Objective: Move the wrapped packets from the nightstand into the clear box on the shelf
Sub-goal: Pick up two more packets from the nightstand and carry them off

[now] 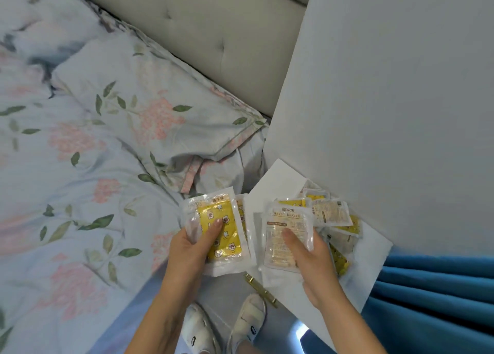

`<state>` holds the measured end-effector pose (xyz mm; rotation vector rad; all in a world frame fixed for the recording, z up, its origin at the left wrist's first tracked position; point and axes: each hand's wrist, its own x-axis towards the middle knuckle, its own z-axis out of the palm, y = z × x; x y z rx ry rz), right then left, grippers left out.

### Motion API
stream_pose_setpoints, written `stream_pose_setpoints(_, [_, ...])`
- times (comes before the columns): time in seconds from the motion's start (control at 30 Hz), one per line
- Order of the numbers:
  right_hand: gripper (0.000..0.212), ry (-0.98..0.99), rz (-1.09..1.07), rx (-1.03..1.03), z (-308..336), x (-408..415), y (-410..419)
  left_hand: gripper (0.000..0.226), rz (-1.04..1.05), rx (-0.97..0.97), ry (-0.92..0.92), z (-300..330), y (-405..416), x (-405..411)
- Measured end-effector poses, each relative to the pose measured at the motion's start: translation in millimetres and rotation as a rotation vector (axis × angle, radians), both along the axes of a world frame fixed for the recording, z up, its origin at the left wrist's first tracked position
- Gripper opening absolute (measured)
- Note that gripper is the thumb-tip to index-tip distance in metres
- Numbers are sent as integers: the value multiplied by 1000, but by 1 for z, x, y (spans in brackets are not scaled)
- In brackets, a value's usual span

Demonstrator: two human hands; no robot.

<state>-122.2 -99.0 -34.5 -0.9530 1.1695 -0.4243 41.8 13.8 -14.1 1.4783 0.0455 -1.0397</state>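
Observation:
My left hand (pixel 193 249) grips a small stack of wrapped packets (pixel 227 230), the top one yellow with a star print, held over the gap between bed and nightstand. My right hand (pixel 307 260) holds another stack of packets (pixel 287 236), its top one showing a beige back label, just above the white nightstand (pixel 278 182). Several more packets (pixel 336 220) lie heaped on the nightstand beside the wall, behind my right hand. The clear box and the shelf are not in view.
A bed with a floral duvet (pixel 66 193) and pillow (pixel 149 107) fills the left. A padded headboard (pixel 213 32) stands at the back, a white wall (pixel 401 86) to the right, blue curtain (pixel 441 300) at lower right. My slippered feet (pixel 227 327) stand on the floor below.

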Motion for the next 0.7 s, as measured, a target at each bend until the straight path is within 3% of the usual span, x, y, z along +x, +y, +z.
stream_pose_setpoints(0.2, [57,-14,94,-92,95,32,57,13,141,-1,-128,79,83,15])
stream_pose_setpoints(0.43, [33,-101,356,-297,195,106,165,11,399,-61,-305,191,238,54])
stream_pose_setpoints(0.7, [34,-305,688,-410,276,178,388,9,723,-37,-454,269,493,57])
